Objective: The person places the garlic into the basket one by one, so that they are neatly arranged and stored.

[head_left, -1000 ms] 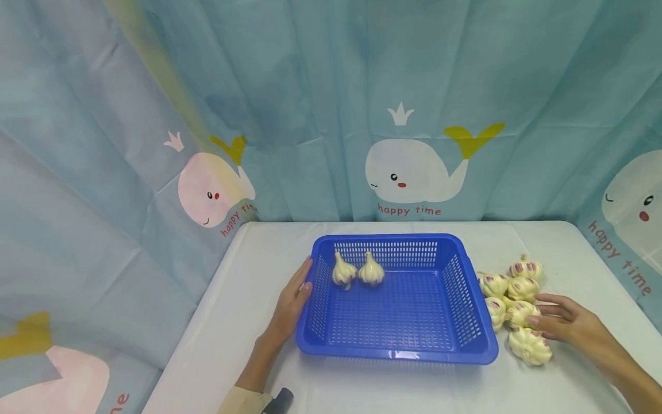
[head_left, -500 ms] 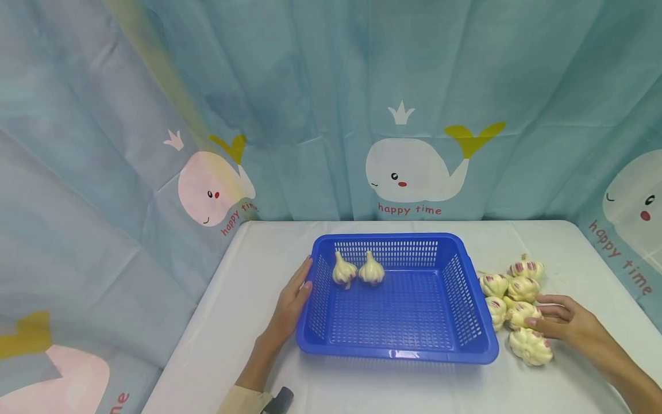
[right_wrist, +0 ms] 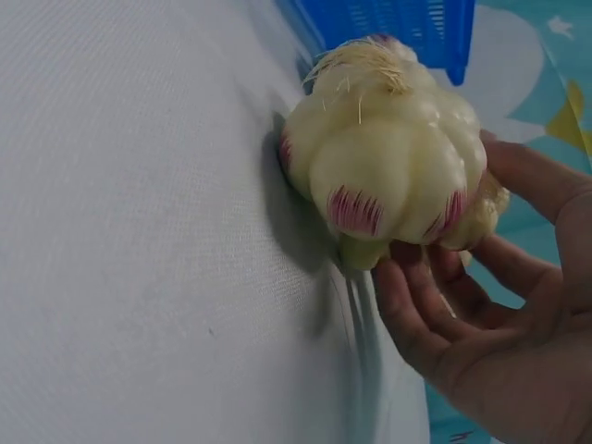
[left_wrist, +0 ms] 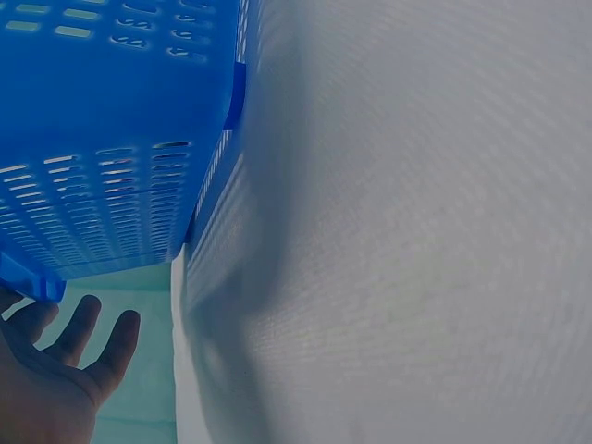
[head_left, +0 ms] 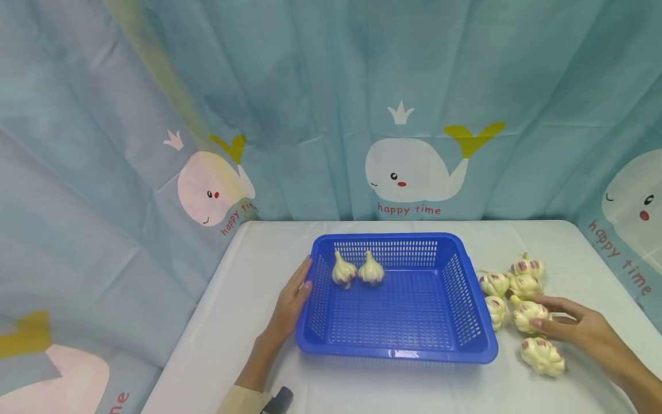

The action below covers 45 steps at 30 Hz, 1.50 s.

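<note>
In the head view a blue plastic basket (head_left: 390,310) holds two garlic bulbs at its back left, a left one (head_left: 343,272) and a right one (head_left: 370,271). My left hand (head_left: 287,305) rests with extended fingers against the basket's left side; the left wrist view has the hand (left_wrist: 60,370) beside the basket wall (left_wrist: 102,203). Right of the basket, my right hand (head_left: 581,328) grips a garlic bulb (head_left: 528,315) between thumb and fingers. The right wrist view has a large bulb (right_wrist: 388,157) in front of the hand (right_wrist: 518,342), partly hiding the gripped one.
Several more bulbs lie around the right hand: one nearest the front edge (head_left: 543,356), one touching the basket's right side (head_left: 496,312), and others behind (head_left: 527,268). A white cloth covers the table (head_left: 222,328). A whale-print curtain (head_left: 310,115) hangs behind.
The bulb at my right hand has shifted slightly right, apart from its neighbours. The front bulb has moved right and nearer. My left hand and the basket have stayed put.
</note>
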### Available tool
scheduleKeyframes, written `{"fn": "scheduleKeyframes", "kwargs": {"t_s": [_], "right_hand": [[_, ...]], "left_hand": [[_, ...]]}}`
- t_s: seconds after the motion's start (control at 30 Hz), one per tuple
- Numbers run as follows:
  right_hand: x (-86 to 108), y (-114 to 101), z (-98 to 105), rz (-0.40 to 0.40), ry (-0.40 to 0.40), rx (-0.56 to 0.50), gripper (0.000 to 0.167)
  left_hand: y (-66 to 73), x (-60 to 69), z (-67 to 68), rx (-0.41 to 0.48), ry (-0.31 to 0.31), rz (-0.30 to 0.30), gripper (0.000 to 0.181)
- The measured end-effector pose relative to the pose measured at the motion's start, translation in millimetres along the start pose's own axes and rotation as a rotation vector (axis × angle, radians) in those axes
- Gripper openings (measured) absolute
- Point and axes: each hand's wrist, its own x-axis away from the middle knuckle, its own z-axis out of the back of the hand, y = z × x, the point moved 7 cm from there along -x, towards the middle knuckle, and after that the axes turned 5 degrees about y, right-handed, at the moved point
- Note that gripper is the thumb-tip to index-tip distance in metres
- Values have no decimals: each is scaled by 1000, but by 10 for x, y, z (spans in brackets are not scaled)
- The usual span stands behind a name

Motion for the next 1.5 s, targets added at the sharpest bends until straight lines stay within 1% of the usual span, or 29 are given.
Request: {"fn": "scheduleKeyframes", "kwargs": {"t_s": [0.1, 0.17, 0.23, 0.3, 0.43, 0.5, 0.57, 0.67, 0.73, 0.9, 1.03, 1.13, 1.3, 1.37, 1.5], "right_hand": [[18, -1, 23, 7, 17, -25, 60], [32, -13, 30, 31, 32, -53, 53], [43, -32, 34, 58, 41, -70, 51], [46, -48, 39, 68, 52, -77, 53], [46, -64, 45, 43, 59, -67, 55], [56, -72, 42, 34, 55, -78, 56], [67, -82, 44, 45, 67, -63, 59], [88, -102, 41, 70, 84, -86, 61], [96, -123, 40, 95, 101, -97, 59], [111, -232, 41, 191, 98, -212, 56], [111, -293, 55, 257, 119, -242, 56], [98, -311, 51, 279, 122, -287, 56], [91, -381, 36, 348, 52, -528, 56], [88, -413, 28, 367, 29, -585, 57], [79, -476, 8, 372, 25, -612, 55]], "left_hand": [[4, 1, 1, -2, 1, 1, 56], [8, 2, 0, -4, 3, -2, 57], [14, 3, 0, 0, 5, -9, 57], [13, 3, 1, 4, 6, -16, 57], [-10, -4, 0, 18, 6, -23, 56], [-19, -9, 0, 28, 7, -26, 55], [-22, -10, -2, 32, 6, -30, 55], [-21, -11, -2, 37, 7, -32, 55], [-19, -11, -2, 40, 5, -31, 55], [-25, -13, -3, 45, 7, -38, 55], [-31, -16, -5, 46, 10, -39, 55], [-23, -12, -3, 49, 10, -40, 55], [-9, -7, -2, 45, 4, -29, 56], [-8, -4, -1, 38, 2, -21, 56], [-7, -2, 1, 33, 3, -19, 56]]}}
